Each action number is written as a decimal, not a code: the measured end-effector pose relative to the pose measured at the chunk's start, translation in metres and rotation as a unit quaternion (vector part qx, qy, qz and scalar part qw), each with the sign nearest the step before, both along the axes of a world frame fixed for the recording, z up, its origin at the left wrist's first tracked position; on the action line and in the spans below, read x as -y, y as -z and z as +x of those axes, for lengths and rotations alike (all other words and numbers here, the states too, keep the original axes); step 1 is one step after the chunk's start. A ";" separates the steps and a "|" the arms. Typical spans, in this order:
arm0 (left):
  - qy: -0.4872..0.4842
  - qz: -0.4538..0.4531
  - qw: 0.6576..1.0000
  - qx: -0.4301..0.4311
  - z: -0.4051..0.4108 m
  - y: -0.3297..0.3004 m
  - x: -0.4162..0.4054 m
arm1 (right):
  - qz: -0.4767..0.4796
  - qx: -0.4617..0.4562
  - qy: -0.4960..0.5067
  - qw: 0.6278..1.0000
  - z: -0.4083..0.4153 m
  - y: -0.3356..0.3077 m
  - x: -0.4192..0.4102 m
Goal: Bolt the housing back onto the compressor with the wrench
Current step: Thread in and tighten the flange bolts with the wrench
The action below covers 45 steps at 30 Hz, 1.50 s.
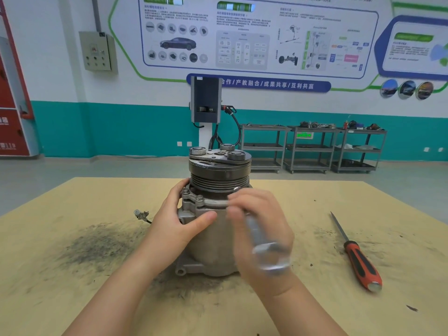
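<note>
- The compressor (pixel 213 238) stands upright near the middle of the tan table (pixel 72 275), with its grooved black pulley (pixel 219 175) on top.
- The housing (pixel 194 207), a grey cast metal part with bolts (pixel 200 198) showing on its upper flange, sits just under the pulley on the left front of the body.
- The left hand (pixel 179 219) holds the compressor from the left side: the fingers curve around the back near the flange and the thumb lies across the front of the body.
- The right hand (pixel 261 234) grips the wrench (pixel 261 238) with fingers curled around its shaft. This hand and the tool are blurred, so I cannot tell if the head of the wrench sits on a bolt.
- A small connector with a short wire (pixel 141 215) lies on the table left of the compressor.
- A dark dusty smear (pixel 97 248) covers the table in front of that connector.
- A screwdriver with a red and black handle (pixel 356 253) lies well apart on the right.
</note>
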<state>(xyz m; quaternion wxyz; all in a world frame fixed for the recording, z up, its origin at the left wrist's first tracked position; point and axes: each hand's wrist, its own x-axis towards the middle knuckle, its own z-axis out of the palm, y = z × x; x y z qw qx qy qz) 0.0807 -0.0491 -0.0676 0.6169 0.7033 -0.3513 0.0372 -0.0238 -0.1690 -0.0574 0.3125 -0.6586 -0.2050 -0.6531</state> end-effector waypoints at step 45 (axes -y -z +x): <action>-0.005 -0.003 1.000 0.000 -0.003 0.000 -0.001 | 0.277 0.041 -0.236 0.931 -0.011 -0.018 0.000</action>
